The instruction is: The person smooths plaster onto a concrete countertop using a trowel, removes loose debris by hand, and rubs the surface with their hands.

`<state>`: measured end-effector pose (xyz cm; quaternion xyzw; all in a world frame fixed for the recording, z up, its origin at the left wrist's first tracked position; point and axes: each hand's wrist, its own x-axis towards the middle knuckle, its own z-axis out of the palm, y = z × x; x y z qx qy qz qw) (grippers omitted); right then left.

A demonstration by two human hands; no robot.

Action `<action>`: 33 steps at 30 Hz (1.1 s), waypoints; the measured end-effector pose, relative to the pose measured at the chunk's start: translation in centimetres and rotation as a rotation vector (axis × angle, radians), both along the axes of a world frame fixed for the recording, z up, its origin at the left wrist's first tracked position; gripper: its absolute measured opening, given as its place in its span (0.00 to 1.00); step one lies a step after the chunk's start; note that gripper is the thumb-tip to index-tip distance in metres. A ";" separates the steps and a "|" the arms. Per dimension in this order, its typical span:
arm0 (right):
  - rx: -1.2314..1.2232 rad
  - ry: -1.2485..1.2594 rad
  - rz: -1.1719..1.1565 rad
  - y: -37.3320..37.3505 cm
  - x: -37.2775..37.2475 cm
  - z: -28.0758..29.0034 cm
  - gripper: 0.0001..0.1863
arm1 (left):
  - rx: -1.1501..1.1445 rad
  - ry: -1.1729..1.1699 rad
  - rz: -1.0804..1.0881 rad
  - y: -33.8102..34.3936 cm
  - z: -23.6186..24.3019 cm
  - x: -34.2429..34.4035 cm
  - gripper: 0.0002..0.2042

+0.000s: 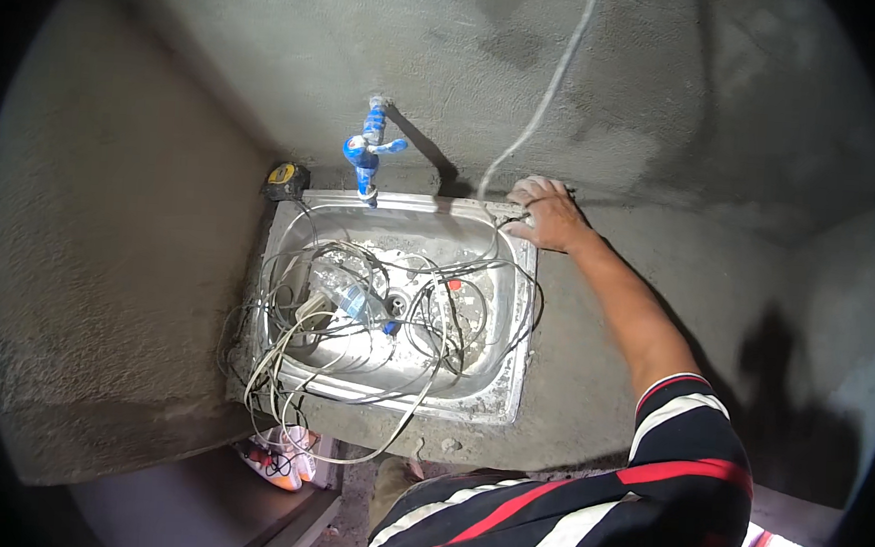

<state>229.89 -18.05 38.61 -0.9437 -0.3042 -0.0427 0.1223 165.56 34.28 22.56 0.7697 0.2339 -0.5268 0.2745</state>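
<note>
My right hand (551,218) reaches to the back right corner of a steel sink (510,398). Its dusty fingers are spread from the thumb, resting by the rim and the foot of the wall. A thin dark cable passes close to the thumb; whether they touch I cannot tell. Tangled white and dark cables (277,364) fill much of the basin and spill over its front left edge. Among them lies a clear plastic bottle (351,296) with a blue cap. A blue tap (368,154) juts from the wall above the sink. My left hand is out of sight.
A yellow and black tape measure (285,180) stands at the sink's back left corner. A pale cable (554,90) hangs down the wall to the sink. Rough grey walls close in behind and at left. Below the counter (591,383), a white and orange package (281,459) lies at lower left.
</note>
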 end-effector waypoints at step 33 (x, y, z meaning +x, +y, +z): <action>1.522 0.933 -0.926 2.1 -48.4 2.8 0.07 | -0.340 0.048 -0.754 22.0 -11.9 -3.0 0.24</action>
